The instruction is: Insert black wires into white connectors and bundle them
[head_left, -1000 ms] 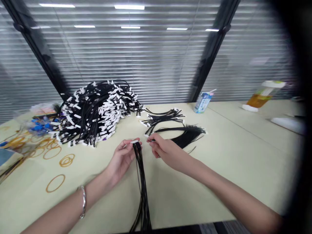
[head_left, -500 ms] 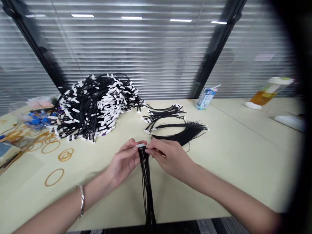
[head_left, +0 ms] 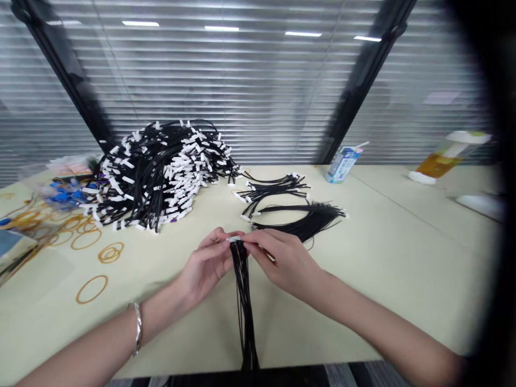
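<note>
The wires (head_left: 245, 306) are black, their connector (head_left: 234, 238) white.

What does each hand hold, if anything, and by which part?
Left hand: the black wire bundle, by its white connector. Right hand: at the connector's right end; its hold cannot be told.

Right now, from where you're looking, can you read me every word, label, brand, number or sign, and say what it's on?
No text can be read in this view.
Carton: has print, too blurred to read.
Connector in the left hand: too small to tell whether it bears any marking.
Cable pile: its white ends are too small to tell.
Bottle: blurred; no lettering can be made out.
</note>
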Demonstrator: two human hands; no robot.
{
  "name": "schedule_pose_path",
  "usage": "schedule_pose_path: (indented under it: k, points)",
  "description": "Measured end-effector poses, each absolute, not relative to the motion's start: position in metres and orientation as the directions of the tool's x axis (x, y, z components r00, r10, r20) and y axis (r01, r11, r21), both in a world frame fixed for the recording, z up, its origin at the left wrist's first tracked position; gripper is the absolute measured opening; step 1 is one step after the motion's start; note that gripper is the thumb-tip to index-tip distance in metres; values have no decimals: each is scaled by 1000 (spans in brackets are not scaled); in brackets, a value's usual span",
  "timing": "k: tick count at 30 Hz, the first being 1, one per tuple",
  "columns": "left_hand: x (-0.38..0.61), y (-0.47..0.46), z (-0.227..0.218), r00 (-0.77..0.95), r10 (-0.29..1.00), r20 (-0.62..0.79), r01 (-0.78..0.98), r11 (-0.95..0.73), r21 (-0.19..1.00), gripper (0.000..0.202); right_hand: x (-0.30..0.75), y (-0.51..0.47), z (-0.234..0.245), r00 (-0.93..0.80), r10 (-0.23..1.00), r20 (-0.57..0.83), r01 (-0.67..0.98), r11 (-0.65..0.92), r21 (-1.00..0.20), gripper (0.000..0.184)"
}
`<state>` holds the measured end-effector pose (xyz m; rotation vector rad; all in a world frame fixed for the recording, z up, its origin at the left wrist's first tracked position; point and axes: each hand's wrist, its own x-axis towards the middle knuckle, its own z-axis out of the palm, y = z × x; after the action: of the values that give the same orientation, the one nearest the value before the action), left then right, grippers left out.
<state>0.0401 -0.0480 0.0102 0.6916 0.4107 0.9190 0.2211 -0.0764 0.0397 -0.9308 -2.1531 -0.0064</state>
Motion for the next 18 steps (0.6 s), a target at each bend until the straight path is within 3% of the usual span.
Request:
schedule_pose_path:
  k: [11, 18]
  points:
    - [40, -49, 12, 556, 830, -43, -576, 421, 701, 10, 223, -75, 35, -445, 608, 657, 627, 736, -257, 16]
    - [41, -49, 13, 555, 830, -48, -571, 422, 704, 8, 221, -79, 40, -392, 747, 537, 659, 635, -403, 12]
